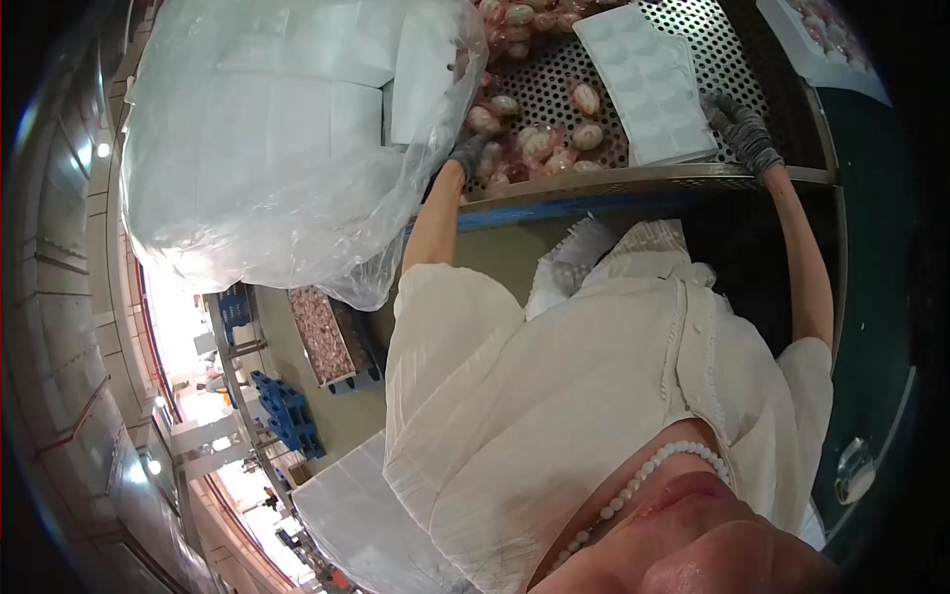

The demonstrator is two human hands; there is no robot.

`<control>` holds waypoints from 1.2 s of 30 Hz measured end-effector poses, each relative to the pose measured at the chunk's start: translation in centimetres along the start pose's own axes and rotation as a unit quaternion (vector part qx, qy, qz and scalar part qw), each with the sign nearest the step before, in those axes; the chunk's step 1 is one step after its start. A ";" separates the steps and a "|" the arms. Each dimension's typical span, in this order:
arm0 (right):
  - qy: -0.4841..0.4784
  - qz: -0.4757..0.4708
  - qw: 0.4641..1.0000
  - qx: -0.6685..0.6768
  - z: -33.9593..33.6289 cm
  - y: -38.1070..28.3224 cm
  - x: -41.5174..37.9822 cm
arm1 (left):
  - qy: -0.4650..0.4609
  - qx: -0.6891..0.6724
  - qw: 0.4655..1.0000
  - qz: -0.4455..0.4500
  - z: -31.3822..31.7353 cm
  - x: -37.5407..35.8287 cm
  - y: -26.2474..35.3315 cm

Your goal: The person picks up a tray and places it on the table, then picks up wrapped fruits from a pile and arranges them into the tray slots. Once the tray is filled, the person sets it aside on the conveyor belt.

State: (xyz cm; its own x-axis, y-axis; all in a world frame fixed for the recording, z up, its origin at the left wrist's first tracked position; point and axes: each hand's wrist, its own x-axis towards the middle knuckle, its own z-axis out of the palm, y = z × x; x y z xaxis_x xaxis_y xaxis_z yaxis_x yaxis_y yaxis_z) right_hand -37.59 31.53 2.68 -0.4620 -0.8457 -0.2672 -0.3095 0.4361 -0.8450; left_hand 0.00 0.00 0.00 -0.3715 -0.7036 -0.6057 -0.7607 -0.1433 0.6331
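My left hand (473, 156), in a dark grey glove, is at the near edge of a perforated metal table, beside several round reddish items in clear wrapping (539, 144). Its fingers are blurred and partly hidden, so I cannot make out what they hold. White moulded trays with round hollows (653, 89), seemingly stacked, lie tilted on the perforated surface (614, 129). My right hand (740, 134), in a grey glove, lies at their right edge with its fingers stretched out, touching or very close to it.
A large clear plastic bag of white blocks or trays (267, 148) bulges at the left. More wrapped items (520, 25) lie at the top. A white box (831, 49) stands top right. Below left are a bin of pinkish items (322, 337) and blue pallets (287, 414).
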 end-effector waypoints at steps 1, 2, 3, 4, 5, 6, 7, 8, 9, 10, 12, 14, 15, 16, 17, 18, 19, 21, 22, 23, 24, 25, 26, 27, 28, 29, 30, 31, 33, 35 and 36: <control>0.040 -0.054 0.998 0.010 0.1 0.5 -0.2 | 0.020 0.020 0.997 -0.065 1.7 -1.0 1.7; 0.083 -0.109 0.990 0.021 0.0 1.6 0.1 | 0.040 0.042 0.990 -0.127 3.0 -1.2 3.0; 0.094 -0.119 0.988 0.010 -0.6 0.5 0.8 | 0.040 0.034 0.992 -0.111 3.5 0.2 4.2; 0.120 -0.118 0.986 0.020 -0.7 0.0 0.3 | 0.009 0.255 0.967 0.024 4.3 0.6 4.8; 0.145 -0.113 0.982 0.033 -0.6 -0.2 -0.3 | -0.024 0.460 0.874 0.156 5.0 0.7 5.3; 0.147 -0.108 0.982 0.038 -0.1 0.0 -0.1 | 0.028 0.503 0.840 0.199 5.8 -3.3 8.7; 0.129 -0.102 0.986 0.016 0.1 0.5 0.5 | 0.026 0.503 0.840 0.201 6.7 -4.2 11.2; 0.110 -0.095 0.989 -0.009 0.1 0.9 0.7 | 0.067 0.469 0.853 0.216 7.7 -4.6 13.2; 0.111 -0.093 0.989 -0.014 0.2 1.1 0.7 | 0.109 0.434 0.864 0.230 8.8 -4.4 14.1; 0.106 -0.095 0.990 -0.007 0.3 1.1 0.6 | 0.107 0.430 0.865 0.234 10.0 -2.8 14.1; 0.109 -0.106 0.988 -0.021 -0.2 0.1 -0.1 | 0.099 0.413 0.843 0.332 12.3 1.3 13.3; 0.113 -0.114 0.986 -0.031 -0.4 0.1 -0.2 | 0.052 0.443 0.822 0.353 13.9 2.3 13.2; 0.112 -0.123 0.985 -0.037 -0.4 0.3 -0.3 | 0.007 0.475 0.800 0.367 14.8 3.0 12.9; 0.120 -0.109 0.986 -0.032 -0.3 0.3 -0.3 | 0.048 0.444 0.804 0.392 15.9 5.3 11.6; 0.126 -0.105 0.986 -0.031 -0.2 0.3 -0.3 | 0.044 0.446 0.801 0.397 16.4 9.6 9.7; 0.124 -0.101 0.987 -0.029 -0.2 0.3 -0.3 | -0.026 0.350 0.856 0.379 16.7 14.6 7.8; 0.122 -0.099 0.987 -0.025 -0.1 0.2 -0.3 | -0.095 0.250 0.897 0.352 16.1 12.0 9.9; 0.138 -0.110 0.983 -0.043 -0.1 0.0 -0.6 | 0.061 0.259 0.839 0.474 13.7 6.3 10.3; 0.139 -0.108 0.983 -0.052 -0.2 -0.6 -0.9 | -0.021 -0.048 0.917 0.394 13.3 5.6 10.8; 0.139 -0.107 0.983 -0.062 -0.3 -1.1 -1.1 | -0.101 -0.350 0.892 0.269 12.7 4.7 11.3; 0.139 -0.109 0.982 -0.061 -0.2 -0.4 -0.7 | -0.223 -0.449 0.837 0.221 11.6 3.1 12.0; 0.147 -0.136 0.979 -0.043 -0.1 -0.2 -0.5 | -0.221 -0.448 0.837 0.223 11.3 0.6 12.9; 0.155 -0.163 0.974 -0.025 0.0 -0.2 -0.4 | -0.300 -0.524 0.778 0.175 11.1 -2.3 13.9; 0.155 -0.164 0.974 -0.023 0.1 -0.7 -0.6 | -0.375 -0.590 0.704 0.124 11.1 -4.8 14.9; 0.146 -0.164 0.975 0.018 0.0 -1.4 -1.0 | -0.383 -0.604 0.687 0.128 11.7 -6.5 15.7; 0.136 -0.163 0.975 0.059 0.0 -1.9 -1.4 | -0.384 -0.604 0.687 0.127 12.1 -8.3 16.6; 0.138 -0.161 0.976 0.057 0.0 -1.8 -1.4 | -0.390 -0.609 0.680 0.121 12.6 -9.9 17.4; 0.142 -0.161 0.973 0.090 0.0 -1.6 -1.3 | -0.399 -0.613 0.672 0.114 13.1 -10.6 17.9; 0.153 -0.161 0.968 0.120 -0.3 -1.4 -1.4 | -0.421 -0.573 0.689 0.142 14.3 -9.8 18.1; 0.154 -0.154 0.958 0.185 -0.1 -1.3 -1.6 | -0.441 -0.530 0.704 0.169 15.5 -9.1 18.0; 0.139 -0.163 0.952 0.218 0.0 -1.4 -1.5 | -0.402 -0.462 0.751 0.247 16.0 -9.4 18.4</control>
State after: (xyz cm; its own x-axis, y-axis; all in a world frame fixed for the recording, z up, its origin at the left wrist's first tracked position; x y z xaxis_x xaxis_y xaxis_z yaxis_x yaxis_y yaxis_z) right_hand -36.51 32.16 4.24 -0.6213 -0.7736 0.1248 -0.1279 -0.0570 -0.9902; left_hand -19.00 15.12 9.61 -0.9706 -0.2358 -0.0476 0.1315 -0.6859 0.7157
